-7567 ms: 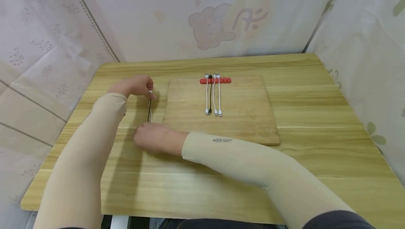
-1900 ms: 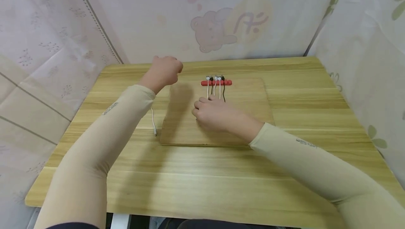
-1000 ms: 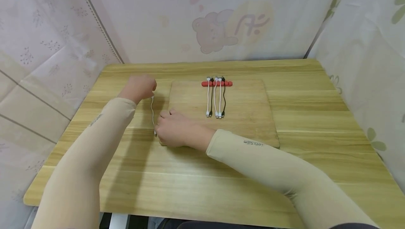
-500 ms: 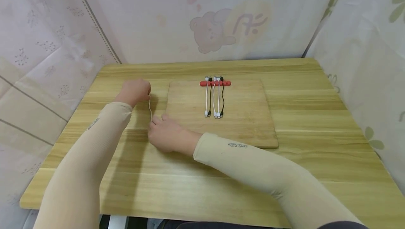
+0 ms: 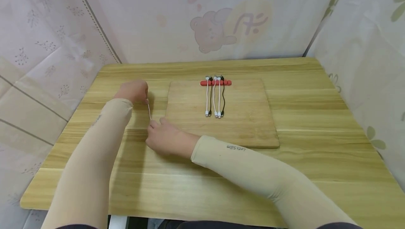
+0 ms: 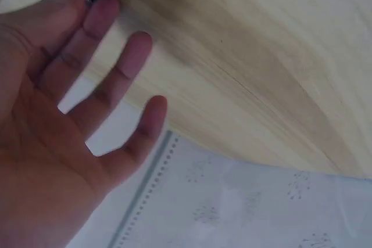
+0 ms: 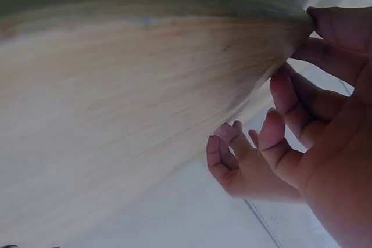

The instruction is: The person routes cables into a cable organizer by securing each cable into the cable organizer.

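Note:
At the left of the table a short white charging cable (image 5: 149, 112) runs between the two hands. My left hand (image 5: 133, 91) pinches its far end with thumb and forefinger; in the left wrist view the other fingers (image 6: 136, 50) are spread loosely. Nearer the body, my right hand (image 5: 169, 139) pinches the cable's near end, which its fingers hide. The right wrist view has the right hand (image 7: 331, 114) in front and the left hand (image 7: 241, 166) beyond. On the board, a red cable holder (image 5: 227, 83) carries three white cables (image 5: 207, 99) and two black cables (image 5: 223, 99), side by side.
The holder sits along the far edge of a thin wooden board (image 5: 246, 116), just right of both hands. Under it is a wooden table (image 5: 316, 116) with rounded corners. Patterned white curtains (image 5: 142, 18) stand close behind and at both sides.
A second black cable, earlier at the left with the white one, now sits in the holder. My right hand has come back left from the board, and both hands have taken the white cable.

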Demonstrator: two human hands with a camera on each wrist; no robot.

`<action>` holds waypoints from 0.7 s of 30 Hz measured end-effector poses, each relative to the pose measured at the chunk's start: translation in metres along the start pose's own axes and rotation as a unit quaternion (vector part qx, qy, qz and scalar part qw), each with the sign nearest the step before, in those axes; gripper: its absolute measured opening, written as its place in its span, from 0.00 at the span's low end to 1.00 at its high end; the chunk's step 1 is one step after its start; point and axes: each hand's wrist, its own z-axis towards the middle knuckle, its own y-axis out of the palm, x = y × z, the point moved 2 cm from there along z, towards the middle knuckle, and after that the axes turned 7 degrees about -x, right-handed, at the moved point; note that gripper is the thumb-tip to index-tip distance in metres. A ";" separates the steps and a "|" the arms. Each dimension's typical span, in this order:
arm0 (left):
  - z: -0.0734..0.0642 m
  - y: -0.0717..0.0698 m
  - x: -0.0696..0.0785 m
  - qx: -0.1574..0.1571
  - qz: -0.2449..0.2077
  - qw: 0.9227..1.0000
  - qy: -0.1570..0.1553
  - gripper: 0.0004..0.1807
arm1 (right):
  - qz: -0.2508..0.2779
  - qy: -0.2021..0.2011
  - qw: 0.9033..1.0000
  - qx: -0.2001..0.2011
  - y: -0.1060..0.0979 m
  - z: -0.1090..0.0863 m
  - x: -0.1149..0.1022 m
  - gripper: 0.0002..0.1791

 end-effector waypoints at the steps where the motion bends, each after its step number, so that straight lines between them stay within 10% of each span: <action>1: 0.001 -0.001 -0.002 -0.009 -0.005 1.000 -0.004 0.17 | 0.002 0.000 1.000 0.002 -0.002 0.000 0.000 0.15; 21: -0.006 -0.021 0.020 -0.068 0.056 0.993 -0.083 0.14 | 0.018 0.033 0.999 0.007 0.003 0.015 -0.010 0.14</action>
